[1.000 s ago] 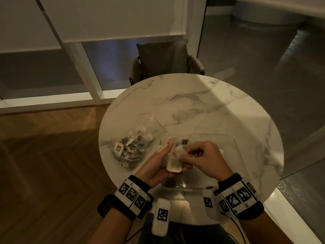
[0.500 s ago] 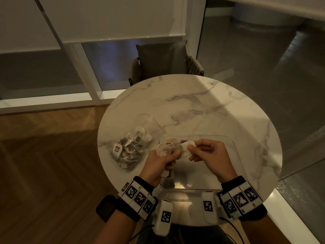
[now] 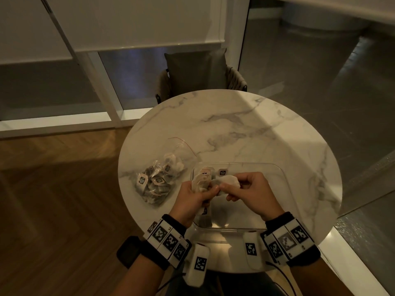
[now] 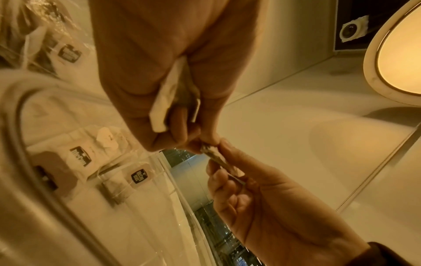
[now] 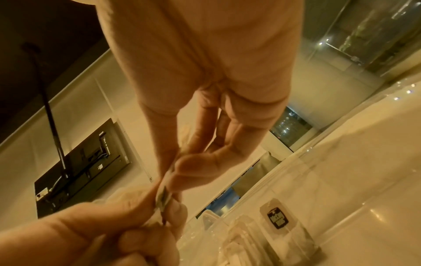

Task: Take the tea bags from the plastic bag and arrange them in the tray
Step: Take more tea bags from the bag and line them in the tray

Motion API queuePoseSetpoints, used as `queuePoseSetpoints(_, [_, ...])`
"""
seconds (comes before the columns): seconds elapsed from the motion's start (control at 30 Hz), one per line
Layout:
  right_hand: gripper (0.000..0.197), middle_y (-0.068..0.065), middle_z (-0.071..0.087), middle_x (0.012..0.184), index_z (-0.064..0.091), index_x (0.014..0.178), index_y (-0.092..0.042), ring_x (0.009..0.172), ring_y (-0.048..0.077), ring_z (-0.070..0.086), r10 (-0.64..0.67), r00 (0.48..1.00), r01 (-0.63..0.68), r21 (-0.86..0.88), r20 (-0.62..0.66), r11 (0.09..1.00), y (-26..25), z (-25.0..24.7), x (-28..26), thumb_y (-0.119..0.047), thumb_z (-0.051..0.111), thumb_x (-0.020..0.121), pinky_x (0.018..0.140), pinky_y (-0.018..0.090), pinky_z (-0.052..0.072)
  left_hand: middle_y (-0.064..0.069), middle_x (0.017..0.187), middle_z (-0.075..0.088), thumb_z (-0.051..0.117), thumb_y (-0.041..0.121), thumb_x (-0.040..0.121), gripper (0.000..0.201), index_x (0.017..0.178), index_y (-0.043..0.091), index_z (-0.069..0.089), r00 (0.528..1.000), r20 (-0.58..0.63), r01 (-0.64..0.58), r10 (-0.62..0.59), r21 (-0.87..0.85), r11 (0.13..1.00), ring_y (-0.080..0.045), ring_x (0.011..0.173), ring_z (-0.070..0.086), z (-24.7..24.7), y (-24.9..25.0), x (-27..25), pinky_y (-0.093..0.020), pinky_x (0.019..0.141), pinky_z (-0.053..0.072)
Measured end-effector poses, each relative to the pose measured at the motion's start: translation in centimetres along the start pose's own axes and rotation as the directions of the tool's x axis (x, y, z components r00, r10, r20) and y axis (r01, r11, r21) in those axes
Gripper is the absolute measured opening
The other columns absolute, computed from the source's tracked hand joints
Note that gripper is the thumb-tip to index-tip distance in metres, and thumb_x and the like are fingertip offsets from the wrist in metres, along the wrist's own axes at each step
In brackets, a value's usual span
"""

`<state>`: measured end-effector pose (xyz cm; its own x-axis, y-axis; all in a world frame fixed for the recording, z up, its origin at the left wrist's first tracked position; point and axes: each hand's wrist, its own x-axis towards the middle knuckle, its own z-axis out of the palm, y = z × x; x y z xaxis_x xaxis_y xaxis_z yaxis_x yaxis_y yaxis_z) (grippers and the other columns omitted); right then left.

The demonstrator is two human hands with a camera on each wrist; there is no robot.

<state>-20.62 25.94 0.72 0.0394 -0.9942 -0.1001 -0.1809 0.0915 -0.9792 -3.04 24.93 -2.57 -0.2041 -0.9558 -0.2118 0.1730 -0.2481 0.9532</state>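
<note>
A single tea bag [image 3: 227,182] is held between both hands above the clear tray [image 3: 284,178]; its right part is pinched by the thumb and curled fingers of the right hand [image 3: 250,192], and its left edge is pinched at the fingertips of the left hand [image 3: 193,194]. In the left wrist view the bag is seen edge-on as a thin strip [image 4: 216,157] stretched between the two sets of fingertips; in the right wrist view the same strip [image 5: 163,198] is caught between the thumb and forefinger of each hand. A small bunch of further tea bags [image 3: 201,182] is grasped in the left hand's palm and curled fingers; white paper edges of that bunch [image 4: 165,100] are seen poking out of the fist from the wrist camera.

The tray is set on the near part of a round marble table [image 3: 245,129], directly in front of the person; at its far left corner a few tea bags with dark printed tags [image 3: 222,172] are already laid side by side, and these are also seen through the tray wall [image 4: 139,177]; how many lie there cannot be told. The plastic bag [image 3: 158,180] is lying on the table just left of the tray, crumpled and open toward the far side, with many tea bags inside it; whether it touches the tray cannot be told.

Beyond the far edge of the table a dark chair [image 3: 198,75] is placed.
</note>
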Motion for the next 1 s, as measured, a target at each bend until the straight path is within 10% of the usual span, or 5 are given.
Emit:
queuePoseSetpoints(0.53, [0.010, 0.010, 0.074, 0.067, 0.074, 0.082, 0.002, 0.063, 0.024, 0.073, 0.010, 0.998, -0.002, -0.122, 0.062, 0.992, -3.1, -1.2, 2.2, 0.000, 0.080, 0.075, 0.063, 0.025, 0.059, -0.007, 0.070, 0.062, 0.064, 0.005, 0.091, 0.006, 0.092, 0.002, 0.070, 0.988, -0.142, 0.042, -0.066, -0.169, 0.985, -0.011, 0.058, 0.048, -0.6, 0.1, 0.5, -0.017, 0.045, 0.039])
queuePoseSetpoints(0.7, [0.007, -0.002, 0.071, 0.064, 0.077, 0.074, -0.012, 0.052, 0.007, 0.065, -0.081, 0.982, 0.167, -0.592, 0.170, 0.788, -5.2, -2.8, 5.5, -0.015, 0.084, 0.074, 0.056, 0.014, 0.052, -0.013, 0.079, 0.061, 0.061, 0.027, 0.093, 0.023, 0.102, 0.005, 0.060, 0.979, -0.099, 0.130, -0.178, -0.368, 0.921, -0.015, 0.056, 0.052, -0.8, 1.0, 0.3, -0.018, 0.045, 0.042])
queuePoseSetpoints(0.87, [0.009, -0.005, 0.064, 0.063, 0.079, 0.078, -0.014, 0.058, 0.005, 0.056, 0.095, 0.951, 0.196, -0.813, 0.293, 0.548, -3.7, -2.3, 9.1, -0.020, 0.084, 0.073, 0.059, 0.019, 0.043, -0.016, 0.081, 0.057, 0.051, 0.033, 0.098, 0.029, 0.108, 0.006, 0.052, 0.953, -0.021, 0.253, -0.303, -0.501, 0.828, -0.022, 0.061, 0.061, -1.3, 1.6, 0.0, -0.024, 0.054, 0.050])
queuePoseSetpoints(1.0, [0.008, 0.004, 0.072, 0.068, 0.076, 0.073, -0.013, 0.045, 0.006, 0.059, 0.273, 0.914, 0.115, -0.838, 0.299, 0.533, -2.3, -1.0, 10.6, -0.015, 0.084, 0.073, 0.062, 0.028, 0.058, -0.020, 0.084, 0.059, 0.050, 0.029, 0.099, 0.031, 0.115, 0.002, 0.051, 0.949, -0.009, 0.260, -0.314, -0.537, 0.802, -0.028, 0.066, 0.065, -1.5, 1.7, -0.3, -0.027, 0.059, 0.054])
